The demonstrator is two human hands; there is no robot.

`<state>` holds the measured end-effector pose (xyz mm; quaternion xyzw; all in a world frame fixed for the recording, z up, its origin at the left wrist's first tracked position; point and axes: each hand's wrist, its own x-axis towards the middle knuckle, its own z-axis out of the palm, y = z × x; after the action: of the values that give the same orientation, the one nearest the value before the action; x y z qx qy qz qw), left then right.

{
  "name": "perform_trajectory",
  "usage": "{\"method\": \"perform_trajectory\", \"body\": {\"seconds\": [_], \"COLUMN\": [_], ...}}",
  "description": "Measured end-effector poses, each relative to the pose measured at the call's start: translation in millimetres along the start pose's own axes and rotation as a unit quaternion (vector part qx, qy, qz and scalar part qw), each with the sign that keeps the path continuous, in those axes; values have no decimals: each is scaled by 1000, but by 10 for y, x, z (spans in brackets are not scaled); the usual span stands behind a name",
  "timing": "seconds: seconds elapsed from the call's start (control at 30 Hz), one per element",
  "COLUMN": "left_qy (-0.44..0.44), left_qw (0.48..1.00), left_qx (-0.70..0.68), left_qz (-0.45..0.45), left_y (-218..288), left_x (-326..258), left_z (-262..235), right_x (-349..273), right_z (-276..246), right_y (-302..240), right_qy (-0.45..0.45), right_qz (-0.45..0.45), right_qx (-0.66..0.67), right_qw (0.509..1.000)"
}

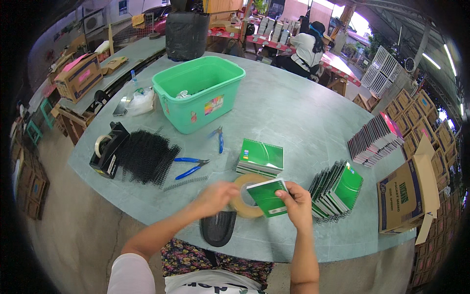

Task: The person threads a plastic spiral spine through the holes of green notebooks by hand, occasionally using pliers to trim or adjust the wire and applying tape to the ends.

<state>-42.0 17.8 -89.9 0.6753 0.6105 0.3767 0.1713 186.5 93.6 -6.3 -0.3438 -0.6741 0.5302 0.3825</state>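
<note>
And the right hand (297, 202) has the green notebook (265, 194), thumb on the cover, fingers behind, over the tape roll (246, 211) by the table (303, 120)'s near edge. Tilted, cover up, pale page edge toward the far edge; long axis, tough to call! Left hand (219, 197), a blur: fingers curled, grip unclear. Tiny pale print low on the cover; dark lettering on the carton (401, 202), right edge.

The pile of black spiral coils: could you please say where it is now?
In the head view, the pile of black spiral coils lies on the grey table at left, between the black tape dispenser and the nearer blue-handled pliers.
</note>
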Motion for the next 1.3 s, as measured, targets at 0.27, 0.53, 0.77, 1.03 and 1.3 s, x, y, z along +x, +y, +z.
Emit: {"method": "perform_trajectory", "body": {"seconds": [0.27, 0.53, 0.77, 1.03, 1.3], "left_qy": [8, -27, 58, 53, -5], "left_qw": [944, 993, 984, 979, 908], "left_qx": [324, 111, -133, -135, -319], "left_qz": [-55, -41, -100, -142, -272], "left_y": [-588, 190, 397, 362, 377], "left_x": [-298, -207, -150, -127, -98], "left_z": [-241, -390, -521, -454, -458], "right_x": [246, 274, 243, 216, 204], "right_z": [707, 791, 718, 736, 741], "right_y": [34, 43, 24, 27, 8], "right_qy": [-87, -94, -137, -118, -127], "right_qz": [-76, -157, -114, -158, -125], "right_qx": [-483, -467, -458, -409, -421], "right_qw": [868, 865, 871, 891, 890]}}
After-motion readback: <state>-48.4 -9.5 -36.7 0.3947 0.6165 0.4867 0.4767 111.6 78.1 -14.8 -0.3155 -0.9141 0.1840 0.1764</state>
